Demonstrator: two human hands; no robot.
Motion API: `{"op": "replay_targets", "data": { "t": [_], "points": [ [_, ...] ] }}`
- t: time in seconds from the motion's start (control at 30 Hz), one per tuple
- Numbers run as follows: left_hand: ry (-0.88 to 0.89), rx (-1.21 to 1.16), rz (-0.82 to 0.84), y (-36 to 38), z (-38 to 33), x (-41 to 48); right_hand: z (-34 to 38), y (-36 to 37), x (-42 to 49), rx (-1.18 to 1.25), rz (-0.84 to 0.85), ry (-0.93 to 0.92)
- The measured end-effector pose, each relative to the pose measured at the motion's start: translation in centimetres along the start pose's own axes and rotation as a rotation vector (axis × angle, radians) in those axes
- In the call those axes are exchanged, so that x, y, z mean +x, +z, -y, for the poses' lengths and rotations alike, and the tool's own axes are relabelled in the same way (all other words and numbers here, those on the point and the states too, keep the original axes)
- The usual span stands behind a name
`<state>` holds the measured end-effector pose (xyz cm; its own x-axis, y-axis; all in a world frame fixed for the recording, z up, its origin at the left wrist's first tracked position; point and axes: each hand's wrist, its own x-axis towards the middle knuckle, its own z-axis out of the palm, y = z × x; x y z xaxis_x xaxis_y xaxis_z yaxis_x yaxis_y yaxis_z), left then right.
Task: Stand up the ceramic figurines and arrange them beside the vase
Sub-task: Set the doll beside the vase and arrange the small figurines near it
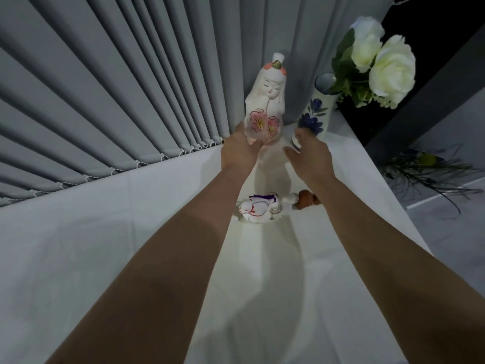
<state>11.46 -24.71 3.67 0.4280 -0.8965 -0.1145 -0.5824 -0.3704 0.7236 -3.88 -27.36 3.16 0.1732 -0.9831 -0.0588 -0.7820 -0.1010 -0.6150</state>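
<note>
At the far edge of the white tablecloth, the pink-flowered figurine stands upright, head toward twelve o'clock, my left hand gripping its base. Just beside it at three o'clock stands the vase; my right hand hovers open before it. Toward six o'clock, a second figurine lies flat, its long axis nine-to-three.

home (likely) | vertical blinds | white tablecloth | flower vase
</note>
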Motion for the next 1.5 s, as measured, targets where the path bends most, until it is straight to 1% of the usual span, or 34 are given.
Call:
{"op": "replay_targets", "data": {
  "t": [0.13,0.23,0.33,0.4,0.53,0.67,0.8,1.07,1.27,1.37,1.5],
  "points": [
    [0.027,0.055,0.018,0.5,-0.2,-3.3,-3.0,-1.9,-3.8,0.06,-0.097,0.001],
    [0.125,0.14,0.094,1.2,-0.8,-5.8,-5.4,-3.1,-6.0,0.046,-0.109,0.025],
    [0.257,0.235,0.251,2.2,-1.8,-7.9,-7.1,-4.0,-7.7,0.02,-0.044,0.051],
    [0.312,0.317,0.346,3.0,-2.2,-8.9,-7.9,-4.2,-8.7,-0.007,0.023,0.034],
    [0.365,0.477,0.434,4.4,-2.3,-9.9,-8.8,-4.1,-9.6,-0.058,0.129,0.026],
    [0.357,0.558,0.42,5.5,-2.3,-10.0,-9.2,-4.1,-9.5,-0.082,0.172,0.03],
    [0.337,0.502,0.373,6.5,-2.3,-10.1,-9.3,-3.8,-9.3,-0.057,0.151,0.011],
    [0.295,0.411,0.358,6.8,-2.8,-9.2,-10.0,-3.6,-8.1,-0.07,0.13,-0.043],
    [0.263,0.387,0.309,6.5,-4.5,-6.2,-9.8,-4.2,-4.7,-0.068,0.056,-0.048],
    [0.262,0.361,0.32,6.7,-5.1,-4.7,-9.2,-4.4,-2.9,-0.055,0.028,-0.053],
    [0.28,0.374,0.334,7.3,-5.3,-3.2,-8.8,-4.4,-1.2,-0.062,0.054,-0.05]
  ]
}}
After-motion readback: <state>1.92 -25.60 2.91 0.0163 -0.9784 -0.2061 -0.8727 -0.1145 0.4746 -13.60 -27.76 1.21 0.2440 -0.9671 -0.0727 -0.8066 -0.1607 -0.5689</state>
